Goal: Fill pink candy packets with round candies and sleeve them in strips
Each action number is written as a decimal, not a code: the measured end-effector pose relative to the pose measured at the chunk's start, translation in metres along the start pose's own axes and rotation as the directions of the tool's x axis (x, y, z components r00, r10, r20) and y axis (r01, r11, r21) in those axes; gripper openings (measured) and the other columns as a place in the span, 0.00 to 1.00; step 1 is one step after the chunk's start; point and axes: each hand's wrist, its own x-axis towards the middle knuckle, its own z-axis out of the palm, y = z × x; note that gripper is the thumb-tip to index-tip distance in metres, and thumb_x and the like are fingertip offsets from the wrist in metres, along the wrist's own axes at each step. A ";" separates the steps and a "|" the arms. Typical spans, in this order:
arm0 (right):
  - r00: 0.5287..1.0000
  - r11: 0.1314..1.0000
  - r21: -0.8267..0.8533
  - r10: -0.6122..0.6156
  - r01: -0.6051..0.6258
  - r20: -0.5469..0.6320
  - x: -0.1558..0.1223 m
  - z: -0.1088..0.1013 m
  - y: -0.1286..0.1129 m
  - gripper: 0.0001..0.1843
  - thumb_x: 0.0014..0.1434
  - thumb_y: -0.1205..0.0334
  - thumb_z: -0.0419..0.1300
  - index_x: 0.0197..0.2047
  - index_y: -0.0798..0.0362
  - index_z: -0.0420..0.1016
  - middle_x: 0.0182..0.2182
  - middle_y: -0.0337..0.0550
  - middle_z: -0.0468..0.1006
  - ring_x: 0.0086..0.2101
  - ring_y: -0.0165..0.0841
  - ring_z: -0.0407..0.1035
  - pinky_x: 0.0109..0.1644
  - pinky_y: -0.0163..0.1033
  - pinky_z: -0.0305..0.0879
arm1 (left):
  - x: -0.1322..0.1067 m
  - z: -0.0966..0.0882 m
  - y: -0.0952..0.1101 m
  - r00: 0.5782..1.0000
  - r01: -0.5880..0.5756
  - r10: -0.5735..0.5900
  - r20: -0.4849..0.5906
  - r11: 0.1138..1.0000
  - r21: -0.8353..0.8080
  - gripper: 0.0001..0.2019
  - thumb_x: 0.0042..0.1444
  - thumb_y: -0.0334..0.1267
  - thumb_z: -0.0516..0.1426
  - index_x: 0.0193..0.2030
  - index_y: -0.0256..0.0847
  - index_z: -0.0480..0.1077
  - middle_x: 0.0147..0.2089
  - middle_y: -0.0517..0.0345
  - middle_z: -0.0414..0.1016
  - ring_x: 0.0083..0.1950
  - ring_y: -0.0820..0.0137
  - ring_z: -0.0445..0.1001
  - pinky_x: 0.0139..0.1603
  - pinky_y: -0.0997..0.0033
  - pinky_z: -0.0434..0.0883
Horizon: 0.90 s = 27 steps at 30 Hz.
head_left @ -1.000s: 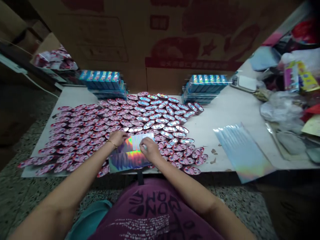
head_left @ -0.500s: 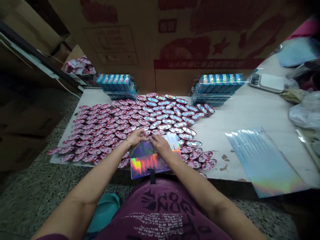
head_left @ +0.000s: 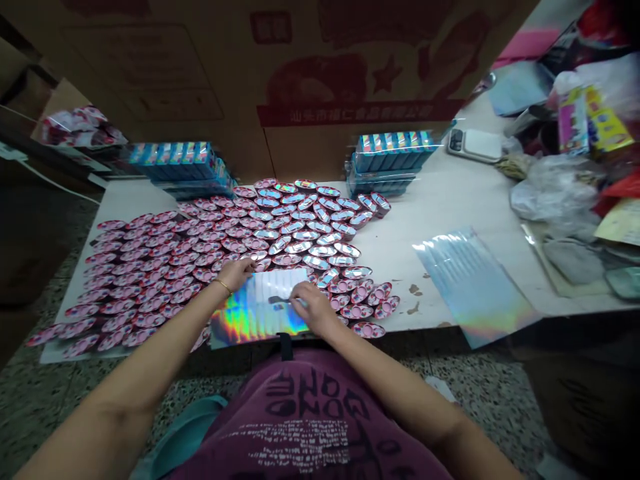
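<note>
A holographic sticker sheet (head_left: 255, 313) lies at the table's front edge, over several pink oval cups (head_left: 165, 267). My left hand (head_left: 236, 273) rests at the sheet's far left corner, fingers curled on its edge. My right hand (head_left: 313, 307) sits on the sheet's right side, fingers pinched at a small sticker I can barely make out. Beyond the sheet, several cups topped with shiny foil (head_left: 305, 227) stand in rows.
Two stacks of blue boxes (head_left: 390, 163) (head_left: 175, 163) stand at the back against cardboard cartons (head_left: 300, 80). Another holographic sheet (head_left: 470, 283) overhangs the front edge of the white table (head_left: 450, 213) at the right. A scale (head_left: 475, 143) and bags clutter the far right.
The view has swung about. The sheet lies flatter and more to the left under my hands; my right hand has shifted to its right edge.
</note>
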 end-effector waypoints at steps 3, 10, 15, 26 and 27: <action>0.933 0.886 0.336 0.355 -0.319 -0.051 -0.021 -0.034 0.010 0.09 0.54 0.60 0.52 0.27 0.54 0.68 0.25 0.39 0.69 0.29 0.29 0.63 0.35 0.34 0.59 | -0.011 0.009 0.025 0.995 -0.029 0.010 -0.103 0.983 -0.181 0.12 0.45 0.40 0.56 0.38 0.41 0.71 0.40 0.54 0.73 0.45 0.65 0.67 0.43 0.70 0.62; 0.693 0.488 0.674 0.719 -0.554 0.048 -0.048 -0.073 0.049 0.13 0.45 0.52 0.60 0.26 0.54 0.70 0.19 0.35 0.69 0.19 0.25 0.59 0.24 0.31 0.54 | -0.037 0.100 0.125 0.977 0.203 -0.044 0.210 0.498 -0.843 0.26 0.41 0.45 0.60 0.47 0.34 0.67 0.39 0.52 0.72 0.37 0.73 0.69 0.38 0.73 0.65; 0.641 0.417 0.699 0.763 -0.581 0.078 -0.062 -0.084 0.064 0.14 0.41 0.52 0.63 0.25 0.55 0.71 0.18 0.35 0.69 0.17 0.24 0.58 0.21 0.31 0.52 | -0.031 0.140 0.149 0.959 0.234 -0.234 0.158 0.342 -0.910 0.18 0.37 0.36 0.62 0.37 0.32 0.69 0.23 0.63 0.68 0.25 0.79 0.66 0.31 0.77 0.64; 0.674 0.380 0.719 0.721 -0.581 0.163 -0.070 -0.101 0.083 0.13 0.40 0.53 0.64 0.24 0.55 0.72 0.19 0.35 0.70 0.20 0.26 0.61 0.23 0.31 0.54 | -0.039 0.149 0.183 0.875 0.430 -0.286 0.390 0.091 -0.898 0.15 0.37 0.38 0.63 0.33 0.33 0.70 0.22 0.60 0.69 0.20 0.80 0.63 0.18 0.80 0.54; 0.673 0.376 0.718 0.720 -0.586 0.172 -0.070 -0.102 0.084 0.13 0.39 0.53 0.64 0.24 0.55 0.72 0.19 0.36 0.70 0.20 0.26 0.61 0.23 0.31 0.54 | -0.039 0.149 0.184 0.875 0.429 -0.269 0.403 0.044 -0.902 0.15 0.36 0.37 0.64 0.33 0.33 0.70 0.22 0.60 0.68 0.20 0.80 0.63 0.19 0.79 0.56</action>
